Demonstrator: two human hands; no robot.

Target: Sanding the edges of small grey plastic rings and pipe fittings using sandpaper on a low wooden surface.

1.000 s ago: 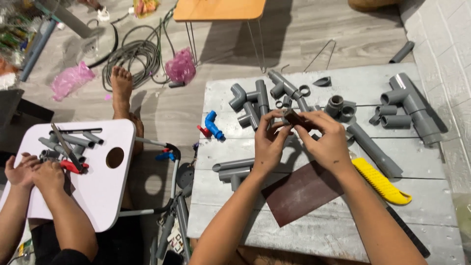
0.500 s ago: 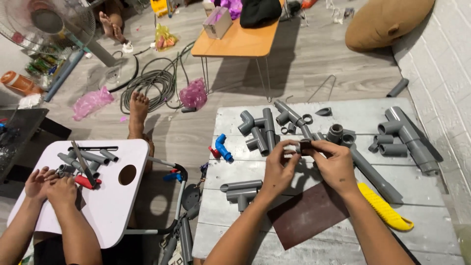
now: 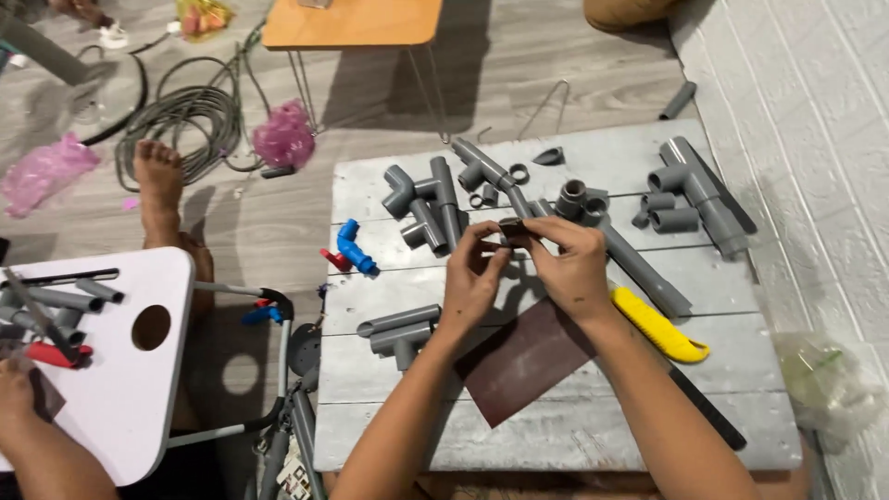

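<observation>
Head view, left to right. At the far left, a white board with a round hole, carrying grey pipe pieces and a red-handled tool; another person's hand at its lower edge, grip impossible to tell. Beyond it, a bare foot on the wooden floor, near a coil of grey cable and pink plastic bags. Further right, a grey plank table. On its left part, a blue and red valve, a cluster of grey elbows and tees, and a short pipe assembly just beside the left forearm. Above the table's middle, left hand and right hand meeting fingertip to fingertip, both pinching a small dark fitting between them, held clear of the tabletop. Under the wrists, a dark brown sheet of sandpaper. To the right, a long grey pipe, a yellow utility knife, and more grey fittings near the white wall.
</observation>
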